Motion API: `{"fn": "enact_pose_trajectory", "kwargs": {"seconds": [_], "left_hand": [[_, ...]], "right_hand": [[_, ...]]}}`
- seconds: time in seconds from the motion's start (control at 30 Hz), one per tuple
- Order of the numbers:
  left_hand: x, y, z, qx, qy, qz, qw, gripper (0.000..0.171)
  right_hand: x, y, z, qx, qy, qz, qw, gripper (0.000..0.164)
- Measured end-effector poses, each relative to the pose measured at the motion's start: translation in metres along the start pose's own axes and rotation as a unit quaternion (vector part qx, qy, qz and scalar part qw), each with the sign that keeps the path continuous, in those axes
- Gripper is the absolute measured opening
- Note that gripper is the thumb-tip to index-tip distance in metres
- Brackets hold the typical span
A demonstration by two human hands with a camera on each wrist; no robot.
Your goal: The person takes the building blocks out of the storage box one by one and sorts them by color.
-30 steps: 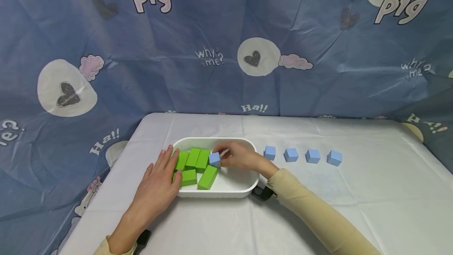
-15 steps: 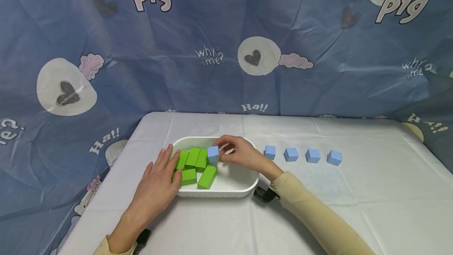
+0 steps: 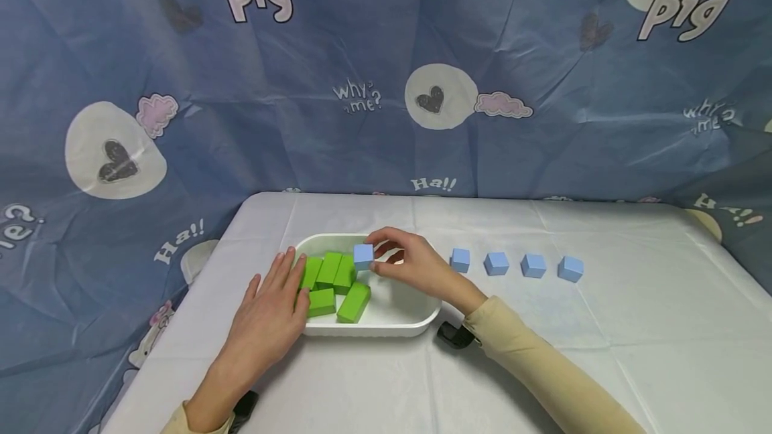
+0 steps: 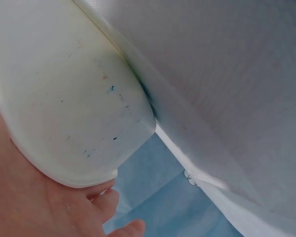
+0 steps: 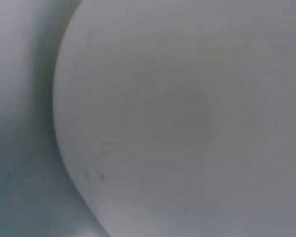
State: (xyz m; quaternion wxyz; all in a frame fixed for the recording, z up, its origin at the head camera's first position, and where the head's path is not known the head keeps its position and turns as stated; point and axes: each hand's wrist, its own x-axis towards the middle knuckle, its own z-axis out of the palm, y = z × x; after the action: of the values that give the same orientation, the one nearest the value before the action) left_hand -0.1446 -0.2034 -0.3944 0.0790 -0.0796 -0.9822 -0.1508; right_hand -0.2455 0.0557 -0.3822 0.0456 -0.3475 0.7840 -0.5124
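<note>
In the head view my right hand (image 3: 416, 265) pinches a blue cube (image 3: 363, 256) between thumb and fingers, over the white tray (image 3: 386, 331). Several green rectangular blocks (image 3: 353, 302) lie in the tray's left half. My left hand (image 3: 265, 317) lies over the tray's left end with its fingers extended; the thumb is near a green block. The left wrist view has the left hand (image 4: 49, 197) against the tray's outer wall (image 4: 74, 98), which carries small colored specks. Only the tray's pale wall (image 5: 163, 123) fills most of the right wrist view, and no fingers appear there.
To the right of the tray, several blue cubes (image 3: 496, 264) stand spaced in a row on the white tablecloth (image 3: 512, 327). A blue printed cloth (image 3: 386, 146) hangs behind the table's far edge.
My right hand has raised the blue cube slightly from beside the green blocks and away from me, keeping it pinched. The left hand has stayed where it was.
</note>
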Motion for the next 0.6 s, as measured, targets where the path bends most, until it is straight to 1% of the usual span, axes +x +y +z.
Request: {"fn": "enact_pose_trajectory", "kwargs": {"seconds": [0.2,0.4,0.6], "left_hand": [[0.0,0.001,-0.001,0.002,0.002,0.002,1.0,0.056],[0.0,0.001,-0.001,-0.001,-0.001,0.001,1.0,0.056],[0.0,0.002,-0.001,-0.002,-0.001,0.0,1.0,0.057]], "right_hand": [[-0.006,-0.003,-0.008,0.0,0.004,0.0,1.0,0.035],[-0.016,-0.003,-0.017,-0.026,0.007,-0.006,1.0,0.035],[-0.026,-0.003,-0.026,-0.034,0.019,-0.016,0.999,0.035]]}}
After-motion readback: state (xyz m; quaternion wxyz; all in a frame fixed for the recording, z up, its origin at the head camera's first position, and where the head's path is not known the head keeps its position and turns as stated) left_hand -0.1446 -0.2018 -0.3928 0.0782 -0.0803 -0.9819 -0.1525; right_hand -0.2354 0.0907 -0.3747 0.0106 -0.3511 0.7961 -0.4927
